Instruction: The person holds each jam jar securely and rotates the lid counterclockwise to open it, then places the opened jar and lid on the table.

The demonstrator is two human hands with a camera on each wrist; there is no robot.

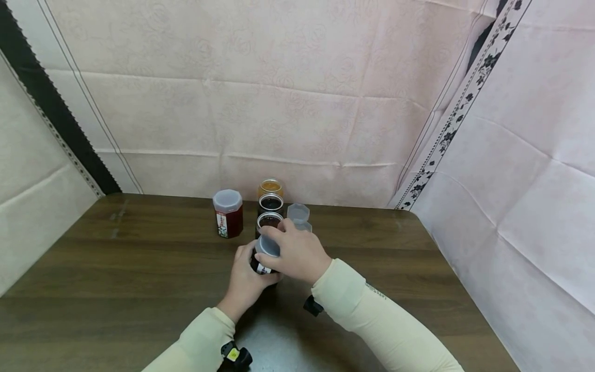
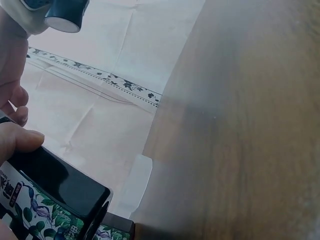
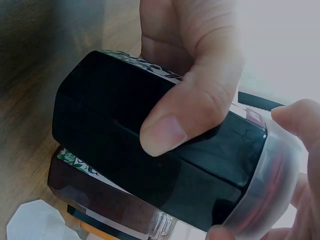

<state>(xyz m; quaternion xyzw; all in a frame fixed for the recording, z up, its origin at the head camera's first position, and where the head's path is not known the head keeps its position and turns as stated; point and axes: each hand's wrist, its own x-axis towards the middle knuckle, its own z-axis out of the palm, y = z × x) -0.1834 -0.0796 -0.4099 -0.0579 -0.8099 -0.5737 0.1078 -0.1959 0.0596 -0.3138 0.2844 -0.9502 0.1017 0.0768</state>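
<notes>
A dark glass jar (image 1: 264,269) with a floral label, faceted in the right wrist view, is gripped by my left hand (image 1: 244,281), whose thumb presses its side. Over the mouth of that jar sits a translucent plastic lid (image 3: 272,185). The fingers and thumb of my right hand (image 1: 299,253) hold this lid around its rim. Just beyond my hands stands a dark jar (image 1: 270,219) without a lid, partly covered by the right fingers. Two loose translucent lids (image 1: 298,212) lie to the right of it.
Behind the nearer jars stand another lidless dark jar (image 1: 271,203) and an amber jar (image 1: 270,187) in a row. A dark red jar with a pale lid (image 1: 228,201) stands to their left. Pale cloth (image 1: 288,119) hangs around the wooden table (image 1: 139,268).
</notes>
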